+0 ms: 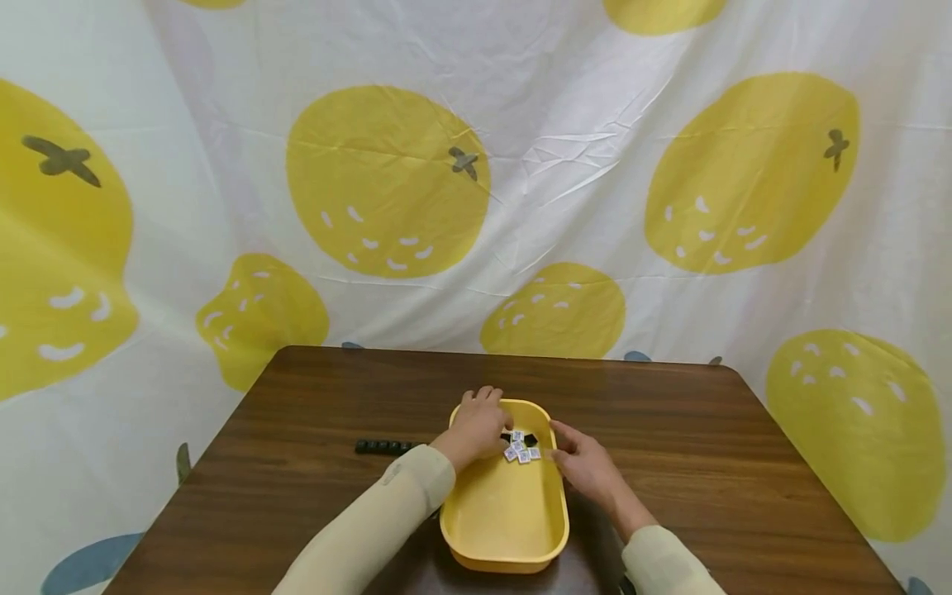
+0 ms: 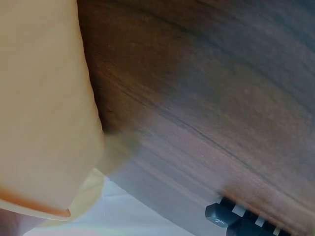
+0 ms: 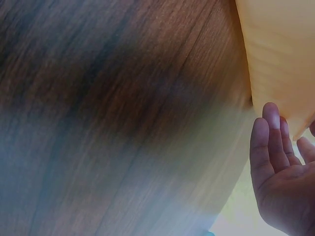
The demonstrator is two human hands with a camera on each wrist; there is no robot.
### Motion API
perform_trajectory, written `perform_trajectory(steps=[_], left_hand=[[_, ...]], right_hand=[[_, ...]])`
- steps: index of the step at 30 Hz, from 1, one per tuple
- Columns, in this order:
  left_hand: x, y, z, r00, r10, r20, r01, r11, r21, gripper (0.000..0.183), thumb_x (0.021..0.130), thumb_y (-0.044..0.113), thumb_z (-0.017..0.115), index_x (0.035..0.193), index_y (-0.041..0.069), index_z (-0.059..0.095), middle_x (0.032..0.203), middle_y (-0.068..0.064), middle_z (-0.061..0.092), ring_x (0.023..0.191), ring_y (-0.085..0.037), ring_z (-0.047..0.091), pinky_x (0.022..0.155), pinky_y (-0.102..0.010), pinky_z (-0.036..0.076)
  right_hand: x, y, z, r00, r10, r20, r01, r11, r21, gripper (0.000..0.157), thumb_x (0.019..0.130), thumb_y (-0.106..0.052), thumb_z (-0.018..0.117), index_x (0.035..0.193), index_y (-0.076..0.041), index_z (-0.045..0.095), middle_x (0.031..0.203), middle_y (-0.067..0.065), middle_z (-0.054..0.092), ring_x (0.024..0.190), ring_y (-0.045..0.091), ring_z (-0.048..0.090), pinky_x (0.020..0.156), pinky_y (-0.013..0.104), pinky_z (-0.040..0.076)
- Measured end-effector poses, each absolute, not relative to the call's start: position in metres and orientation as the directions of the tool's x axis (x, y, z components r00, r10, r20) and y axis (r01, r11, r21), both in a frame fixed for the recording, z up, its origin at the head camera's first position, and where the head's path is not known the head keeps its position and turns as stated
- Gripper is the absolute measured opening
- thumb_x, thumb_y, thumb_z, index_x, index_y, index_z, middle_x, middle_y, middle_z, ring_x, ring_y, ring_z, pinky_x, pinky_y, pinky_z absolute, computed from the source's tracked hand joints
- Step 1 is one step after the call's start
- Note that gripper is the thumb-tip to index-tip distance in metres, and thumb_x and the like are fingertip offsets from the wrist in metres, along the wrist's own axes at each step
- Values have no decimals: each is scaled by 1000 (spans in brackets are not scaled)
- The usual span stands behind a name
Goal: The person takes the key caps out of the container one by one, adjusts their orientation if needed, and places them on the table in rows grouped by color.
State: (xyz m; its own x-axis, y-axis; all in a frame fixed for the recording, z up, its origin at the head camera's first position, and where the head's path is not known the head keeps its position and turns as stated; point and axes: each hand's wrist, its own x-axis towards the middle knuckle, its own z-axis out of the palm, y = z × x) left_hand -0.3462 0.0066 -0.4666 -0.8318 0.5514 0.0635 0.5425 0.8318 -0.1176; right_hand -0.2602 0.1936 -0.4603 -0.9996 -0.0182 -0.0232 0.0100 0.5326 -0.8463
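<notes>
A yellow oblong tub (image 1: 506,504) stands on the brown table. My left hand (image 1: 479,426) holds its far left rim, fingers over the edge and thumb inside. At the right rim, my right hand (image 1: 587,469) holds the tub with its thumb over the edge and fingers outside. The right wrist view shows those fingers (image 3: 278,142) nearly straight beside the outer wall. Several small white tiles with blue print (image 1: 523,451) and a few black pieces (image 1: 530,440) lie at the tub's far end. The left hand partly hides that end.
Left of the tub lies a row of small black blocks (image 1: 383,447), seen close in the left wrist view as dark blocks (image 2: 241,220) with light markings. The wooden table (image 1: 312,413) ends before a white curtain (image 1: 550,165) printed with yellow fruit.
</notes>
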Motion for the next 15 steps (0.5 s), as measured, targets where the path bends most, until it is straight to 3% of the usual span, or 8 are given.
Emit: perform_trajectory(steps=[9, 15], left_hand=[[-346, 6, -466, -823, 566, 45, 554, 818, -156, 20, 86, 46, 74, 104, 38, 76, 138, -6, 51, 133, -27, 39, 106, -53, 34], [-347, 2, -462, -821, 567, 62, 563, 823, -77, 18, 89, 34, 72, 106, 33, 77, 141, -8, 50, 136, -28, 36, 108, -53, 32]], right_hand=[[-260, 193, -460, -1000, -25, -14, -1, 529, -848, 50, 95, -5, 58, 145, -3, 49, 84, 10, 59, 59, 19, 51, 50, 33, 44], [-259, 194, -460, -999, -24, -22, 6, 534, -845, 50, 96, -5, 57, 145, -3, 49, 86, 11, 60, 62, 20, 53, 51, 34, 45]])
